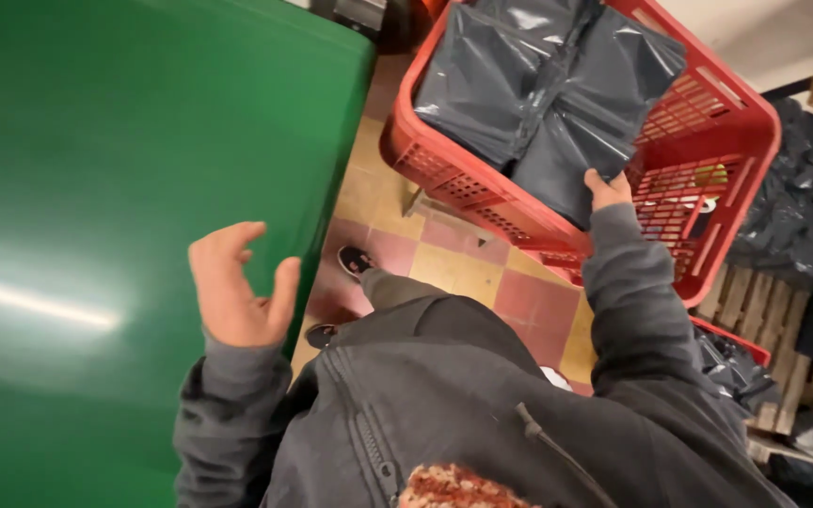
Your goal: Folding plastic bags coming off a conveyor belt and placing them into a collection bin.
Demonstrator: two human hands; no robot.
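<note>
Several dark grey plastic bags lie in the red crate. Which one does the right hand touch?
The right hand grips the lower bag, the one nearest the person in the red crate. The other bags lie further away, untouched.

Dim, warm indoor light leaves a soft streak of glare on the green tabletop [96,188], while motion blur softens the whole frame, edges especially.

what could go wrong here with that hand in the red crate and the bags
1. The right hand grips only the edge of one dark plastic bag in the red crate; the slick packet could slip out of the hand.
2. The crate looks tilted beside the green table, so the stacked bags might slide.
3. The left hand hangs open and steadies nothing.
</note>
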